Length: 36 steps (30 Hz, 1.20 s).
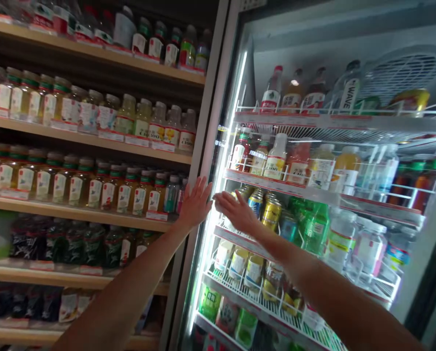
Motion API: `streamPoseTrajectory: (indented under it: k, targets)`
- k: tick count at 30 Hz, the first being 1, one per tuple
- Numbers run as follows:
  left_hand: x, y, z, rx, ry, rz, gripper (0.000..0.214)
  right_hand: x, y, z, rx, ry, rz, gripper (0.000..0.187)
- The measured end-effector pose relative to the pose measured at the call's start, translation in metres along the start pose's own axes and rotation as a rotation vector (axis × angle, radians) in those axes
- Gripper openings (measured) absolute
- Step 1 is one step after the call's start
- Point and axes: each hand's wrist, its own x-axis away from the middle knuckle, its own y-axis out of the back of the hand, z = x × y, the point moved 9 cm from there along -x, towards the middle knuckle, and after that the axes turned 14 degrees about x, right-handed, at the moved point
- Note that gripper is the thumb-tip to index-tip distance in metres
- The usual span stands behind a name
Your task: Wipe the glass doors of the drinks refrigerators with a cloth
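Note:
My left hand [196,202] reaches forward with its fingers spread, over the grey upright frame [192,229] between the wooden shelves and the lit drinks fridge. Nothing is in it; whether its palm touches the frame cannot be seen. Just to its right, my right hand [236,209] is stretched out with fingers extended, pointing left across the fridge's bright edge strip [223,168]. It holds nothing. Behind it stand gold cans [272,214] and green bottles [316,224] on a fridge shelf. The two hands are close together, fingertips nearly meeting in the view.
On the left, wooden shelves [93,140] carry rows of bottled drinks [75,187]. Inside the fridge, white wire-fronted shelves [349,122] hold bottles, cans and tubs. A round fan grille [404,73] is at the upper back. Green cartons [246,325] stand low down.

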Motion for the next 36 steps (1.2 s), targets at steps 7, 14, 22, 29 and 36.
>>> streamPoseTrajectory:
  k: [7,14,22,29,36]
  targets:
    - [-0.033,-0.004,-0.02,0.023,-0.034,-0.037,0.053,0.019,0.03,-0.102,0.159,-0.327,-0.023,0.048]
    - [-0.078,-0.009,-0.059,0.111,-0.105,-0.093,0.054,0.062,0.061,-0.16,0.301,-0.394,-0.022,0.045]
    - [-0.123,-0.007,-0.06,0.18,-0.006,-0.147,0.055,0.208,0.148,-0.301,0.493,-1.195,-0.211,0.048]
    - [-0.122,-0.01,-0.053,0.203,0.024,-0.229,0.055,0.116,0.12,-0.28,0.41,-1.047,-0.221,0.049]
    - [-0.144,-0.001,-0.064,0.232,-0.009,-0.261,0.053,0.077,0.086,-0.216,0.429,-0.509,-0.07,0.049]
